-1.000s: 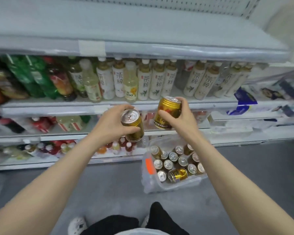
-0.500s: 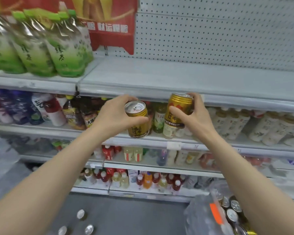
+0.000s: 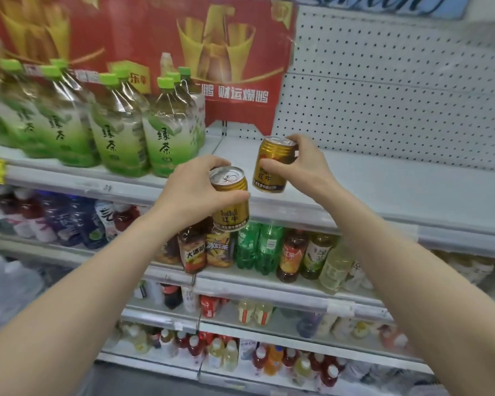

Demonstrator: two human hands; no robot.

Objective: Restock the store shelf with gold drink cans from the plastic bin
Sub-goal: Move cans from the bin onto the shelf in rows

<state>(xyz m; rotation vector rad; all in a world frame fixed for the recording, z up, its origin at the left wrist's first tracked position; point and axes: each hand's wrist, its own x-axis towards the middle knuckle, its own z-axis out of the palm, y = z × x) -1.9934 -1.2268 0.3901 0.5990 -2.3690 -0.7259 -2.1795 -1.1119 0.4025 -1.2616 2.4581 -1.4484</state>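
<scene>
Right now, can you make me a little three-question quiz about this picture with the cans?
1. True or false: each hand holds one gold can.
2. Which can is closer to the bare shelf? A) the one in the left hand B) the one in the right hand
3. Fill in: the big bottles left of the bare shelf have ____ caps.

Key:
1. True: the left can and the right can are both gripped.
2. B
3. green

Bright, even, shadowless store light; motion blur smears the edges, and the wide lens bows the shelf (image 3: 397, 178) lines.
</scene>
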